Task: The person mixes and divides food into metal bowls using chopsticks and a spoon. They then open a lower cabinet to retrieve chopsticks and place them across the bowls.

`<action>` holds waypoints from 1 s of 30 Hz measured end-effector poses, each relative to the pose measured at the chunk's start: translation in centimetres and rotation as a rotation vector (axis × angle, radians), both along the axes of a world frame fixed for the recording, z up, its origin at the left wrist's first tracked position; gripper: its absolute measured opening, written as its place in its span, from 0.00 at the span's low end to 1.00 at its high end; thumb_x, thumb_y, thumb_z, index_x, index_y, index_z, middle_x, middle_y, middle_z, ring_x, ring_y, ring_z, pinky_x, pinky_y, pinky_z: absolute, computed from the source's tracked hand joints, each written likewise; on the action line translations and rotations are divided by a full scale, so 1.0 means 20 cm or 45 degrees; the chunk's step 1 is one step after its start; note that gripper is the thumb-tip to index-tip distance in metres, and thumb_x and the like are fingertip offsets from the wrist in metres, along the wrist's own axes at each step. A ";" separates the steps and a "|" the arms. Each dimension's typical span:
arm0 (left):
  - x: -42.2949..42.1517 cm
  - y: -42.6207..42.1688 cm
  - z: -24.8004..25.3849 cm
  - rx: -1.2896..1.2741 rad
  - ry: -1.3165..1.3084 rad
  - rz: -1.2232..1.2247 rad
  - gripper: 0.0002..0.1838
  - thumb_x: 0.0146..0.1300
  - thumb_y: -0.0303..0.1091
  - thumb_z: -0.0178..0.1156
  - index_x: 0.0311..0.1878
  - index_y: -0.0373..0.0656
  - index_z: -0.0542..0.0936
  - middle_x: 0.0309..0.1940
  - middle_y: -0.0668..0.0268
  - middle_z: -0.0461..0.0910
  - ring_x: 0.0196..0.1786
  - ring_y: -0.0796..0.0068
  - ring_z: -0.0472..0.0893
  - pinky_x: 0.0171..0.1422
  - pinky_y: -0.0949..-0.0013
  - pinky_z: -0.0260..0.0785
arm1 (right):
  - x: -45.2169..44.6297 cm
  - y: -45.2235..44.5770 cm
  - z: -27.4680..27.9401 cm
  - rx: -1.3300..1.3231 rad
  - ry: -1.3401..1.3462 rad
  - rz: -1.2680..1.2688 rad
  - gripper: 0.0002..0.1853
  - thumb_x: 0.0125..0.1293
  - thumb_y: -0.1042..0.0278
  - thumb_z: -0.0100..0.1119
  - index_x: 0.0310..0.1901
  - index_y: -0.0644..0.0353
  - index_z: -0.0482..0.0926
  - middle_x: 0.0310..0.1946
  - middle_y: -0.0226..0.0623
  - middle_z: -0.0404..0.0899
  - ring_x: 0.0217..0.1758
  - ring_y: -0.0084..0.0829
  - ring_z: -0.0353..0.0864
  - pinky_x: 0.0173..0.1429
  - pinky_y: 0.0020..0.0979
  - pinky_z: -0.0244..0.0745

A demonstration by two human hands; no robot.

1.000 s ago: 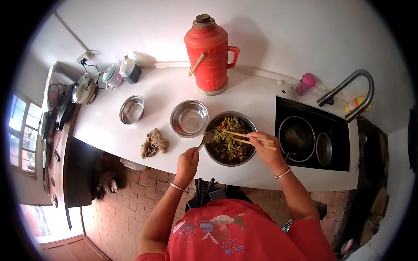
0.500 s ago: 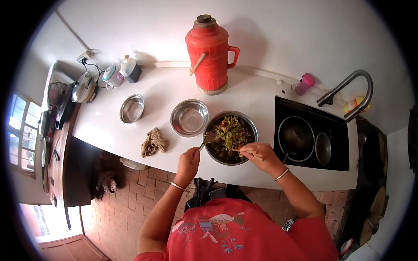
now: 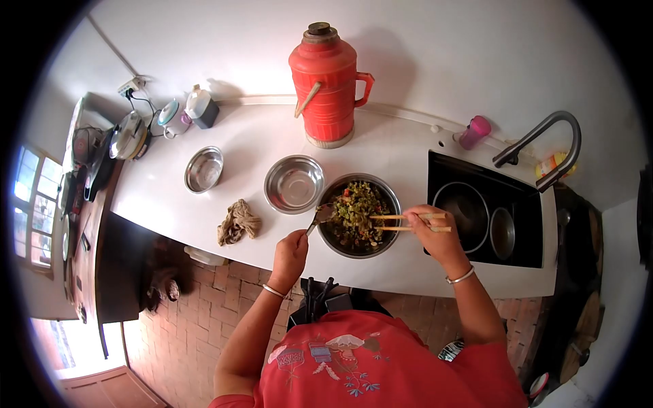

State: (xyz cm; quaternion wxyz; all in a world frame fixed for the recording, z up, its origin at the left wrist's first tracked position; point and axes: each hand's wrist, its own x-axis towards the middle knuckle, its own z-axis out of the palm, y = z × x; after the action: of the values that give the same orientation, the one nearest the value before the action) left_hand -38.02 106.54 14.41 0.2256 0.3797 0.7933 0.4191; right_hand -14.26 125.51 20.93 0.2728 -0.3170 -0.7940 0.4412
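A metal bowl holds chopped green and brown food with bits of red. My left hand is closed round the handle of a spoon, whose head rests at the bowl's left inner side. In my right hand is a pair of chopsticks, held a little apart, their tips in the food from the right. Beside the bowl on the left stands a second metal bowl with nothing in it.
Behind the bowls stands a red thermos flask. A small metal bowl and a crumpled brown cloth lie to the left. On the right a black sink with pans sits under a curved tap; a pink cup is behind it.
My right hand has moved right and slightly up, and the chopsticks have swung from slanting to nearly level, tips spread. My left hand with the spoon has barely shifted.
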 end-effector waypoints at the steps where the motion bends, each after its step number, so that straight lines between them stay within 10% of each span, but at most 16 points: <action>1: 0.00 0.00 0.00 -0.006 -0.012 0.006 0.11 0.63 0.30 0.52 0.41 0.32 0.78 0.27 0.47 0.77 0.30 0.52 0.78 0.36 0.63 0.69 | 0.03 -0.01 -0.01 0.001 -0.001 0.004 0.06 0.64 0.72 0.57 0.37 0.65 0.80 0.29 0.36 0.82 0.28 0.25 0.80 0.33 0.23 0.72; 8: 0.01 0.00 -0.01 -0.010 0.010 -0.001 0.11 0.63 0.30 0.51 0.41 0.32 0.78 0.27 0.47 0.77 0.30 0.51 0.78 0.36 0.62 0.69 | 0.01 -0.05 -0.42 -0.038 0.006 -0.242 0.06 0.63 0.71 0.58 0.35 0.65 0.80 0.27 0.34 0.80 0.26 0.23 0.78 0.32 0.24 0.72; 22: 0.00 -0.01 0.01 -0.011 0.028 -0.003 0.11 0.63 0.29 0.51 0.41 0.31 0.78 0.28 0.46 0.77 0.32 0.51 0.79 0.37 0.62 0.69 | -0.13 0.01 -0.05 0.146 0.202 -0.002 0.08 0.64 0.72 0.57 0.34 0.69 0.79 0.27 0.36 0.81 0.23 0.22 0.75 0.30 0.22 0.70; 30: 0.02 -0.03 0.00 -0.055 0.003 0.015 0.11 0.63 0.30 0.51 0.41 0.31 0.78 0.27 0.46 0.77 0.31 0.51 0.79 0.36 0.62 0.69 | -0.18 0.21 -0.34 0.129 -0.010 -0.177 0.09 0.65 0.70 0.55 0.35 0.69 0.79 0.29 0.37 0.82 0.28 0.23 0.79 0.32 0.22 0.72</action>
State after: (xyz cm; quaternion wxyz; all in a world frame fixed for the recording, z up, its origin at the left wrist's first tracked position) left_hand -37.64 106.02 14.37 0.2306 0.3706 0.8046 0.4026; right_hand -17.82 129.81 14.15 0.3153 -0.3588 -0.7925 0.3792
